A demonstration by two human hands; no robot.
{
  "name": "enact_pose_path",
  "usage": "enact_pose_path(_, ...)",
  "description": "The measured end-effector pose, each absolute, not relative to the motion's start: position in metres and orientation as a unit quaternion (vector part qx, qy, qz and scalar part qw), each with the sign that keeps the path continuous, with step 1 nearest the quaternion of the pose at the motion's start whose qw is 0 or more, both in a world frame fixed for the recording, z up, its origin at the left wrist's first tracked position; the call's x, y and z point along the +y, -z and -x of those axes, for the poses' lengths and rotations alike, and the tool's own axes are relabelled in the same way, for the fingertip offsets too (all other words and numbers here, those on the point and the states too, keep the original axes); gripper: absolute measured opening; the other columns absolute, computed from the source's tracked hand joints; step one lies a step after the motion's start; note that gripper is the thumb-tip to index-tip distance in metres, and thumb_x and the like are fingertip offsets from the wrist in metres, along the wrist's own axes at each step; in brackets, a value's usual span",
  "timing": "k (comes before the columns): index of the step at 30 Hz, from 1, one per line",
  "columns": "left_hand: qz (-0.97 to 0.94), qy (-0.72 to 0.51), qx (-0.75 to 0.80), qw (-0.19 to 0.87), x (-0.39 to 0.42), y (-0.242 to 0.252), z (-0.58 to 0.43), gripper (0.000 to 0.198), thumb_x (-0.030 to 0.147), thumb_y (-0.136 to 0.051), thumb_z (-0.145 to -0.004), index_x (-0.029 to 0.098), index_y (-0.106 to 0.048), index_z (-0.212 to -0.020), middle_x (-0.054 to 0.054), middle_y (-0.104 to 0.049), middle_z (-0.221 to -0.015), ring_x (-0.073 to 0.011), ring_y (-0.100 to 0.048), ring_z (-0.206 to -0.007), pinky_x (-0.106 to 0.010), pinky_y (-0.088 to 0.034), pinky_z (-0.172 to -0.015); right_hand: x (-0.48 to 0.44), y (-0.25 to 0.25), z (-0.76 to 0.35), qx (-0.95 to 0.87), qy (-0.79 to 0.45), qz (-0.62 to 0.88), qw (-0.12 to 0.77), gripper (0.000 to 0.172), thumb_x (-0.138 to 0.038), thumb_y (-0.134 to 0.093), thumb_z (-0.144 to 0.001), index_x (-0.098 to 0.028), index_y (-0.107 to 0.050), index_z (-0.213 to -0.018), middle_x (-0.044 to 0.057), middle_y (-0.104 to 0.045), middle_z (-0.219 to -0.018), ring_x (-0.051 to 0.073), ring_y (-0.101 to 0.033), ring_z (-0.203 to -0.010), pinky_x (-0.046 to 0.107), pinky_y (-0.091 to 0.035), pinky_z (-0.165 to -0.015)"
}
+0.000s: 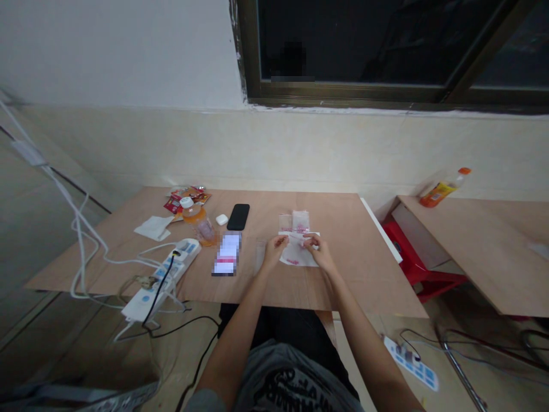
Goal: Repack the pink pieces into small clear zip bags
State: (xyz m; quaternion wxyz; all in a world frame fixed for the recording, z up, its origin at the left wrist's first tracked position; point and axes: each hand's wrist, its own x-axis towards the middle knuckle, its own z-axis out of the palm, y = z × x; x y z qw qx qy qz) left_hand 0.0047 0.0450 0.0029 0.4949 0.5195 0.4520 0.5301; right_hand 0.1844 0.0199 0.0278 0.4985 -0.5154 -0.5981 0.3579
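A sheet of white paper [300,257] lies on the wooden table, with a small cluster of tiny pink pieces [293,262] near its front edge. My left hand [274,250] is over the paper's left side, its thumb and fingers pinched together. Over the right side, my right hand [318,250] is pinched as well. Something thin and faint seems to run between the fingertips, too small to name. Just behind the paper are two small clear bags [301,220] with pink bits in them. Left of my left hand lies another clear plastic piece [260,254].
To the left are a lit phone [227,254], a dark phone [238,217], a white earbud case [222,220], an orange drink bottle [198,223], wrappers [189,197], a tissue [153,227] and a corded power strip [163,280]. A red stool [412,257] stands right, beside another table [484,240].
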Motion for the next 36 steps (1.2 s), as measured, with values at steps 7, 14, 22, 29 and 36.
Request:
enact_pose_path(7, -0.506, -0.528, 0.463, 0.5, 0.044, 0.004, -0.005, 0.032, 0.044, -0.067, -0.07, 0.013, -0.067, -0.077, -0.004, -0.066, -0.072, -0.0134, -0.058, -0.066, -0.024, -0.044, -0.061, 0.025, -0.019, -0.18, -0.604, -0.36, 0.515, 0.49, 0.031, -0.039, -0.058, -0.076, -0.019, -0.059, -0.1, 0.0, -0.06, -0.07, 0.017, -0.057, -0.066, 0.03, -0.046, -0.064)
enact_pose_path(14, -0.507, -0.533, 0.467, 0.49, 0.04, 0.009, -0.002, 0.032, 0.046, -0.062, -0.074, 0.015, -0.063, -0.073, 0.0, -0.059, -0.065, -0.0106, -0.052, -0.06, -0.022, -0.039, -0.057, 0.035, -0.007, -0.173, -0.592, -0.364, 0.523, 0.493, 0.039, -0.038, -0.06, -0.073, -0.018, -0.058, -0.107, 0.0, -0.06, -0.071, 0.016, -0.056, -0.067, 0.029, -0.045, -0.066)
enact_pose_path(22, -0.501, -0.55, 0.462, 0.483, 0.038, 0.007, -0.005, 0.03, 0.045, -0.063, -0.073, 0.015, -0.063, -0.076, -0.004, -0.066, -0.075, -0.0147, -0.059, -0.071, -0.024, -0.044, -0.066, 0.036, -0.018, -0.163, -0.597, -0.37, 0.505, 0.502, 0.036, -0.037, -0.061, -0.071, -0.019, -0.06, -0.103, 0.0, -0.063, -0.07, 0.015, -0.057, -0.064, 0.029, -0.045, -0.064)
enact_pose_path(29, -0.513, -0.544, 0.457, 0.482, 0.038, 0.009, -0.008, 0.031, 0.046, -0.069, -0.068, 0.015, -0.066, -0.071, -0.002, -0.066, -0.069, -0.0153, -0.059, -0.067, -0.025, -0.044, -0.064, 0.035, -0.025, -0.153, -0.635, -0.354, 0.484, 0.488, 0.025, -0.032, -0.062, -0.071, -0.019, -0.063, -0.092, 0.001, -0.065, -0.071, 0.015, -0.057, -0.063, 0.027, -0.043, -0.061)
enact_pose_path(36, -0.511, -0.55, 0.462, 0.472, 0.039, 0.01, -0.006, 0.03, 0.045, -0.07, -0.068, 0.015, -0.067, -0.073, -0.004, -0.067, -0.072, -0.0166, -0.06, -0.068, -0.026, -0.044, -0.064, 0.031, -0.026, -0.145, -0.656, -0.316, 0.499, 0.47, 0.025, -0.029, -0.06, -0.075, -0.019, -0.06, -0.098, 0.0, -0.065, -0.069, 0.016, -0.059, -0.064, 0.027, -0.044, -0.062)
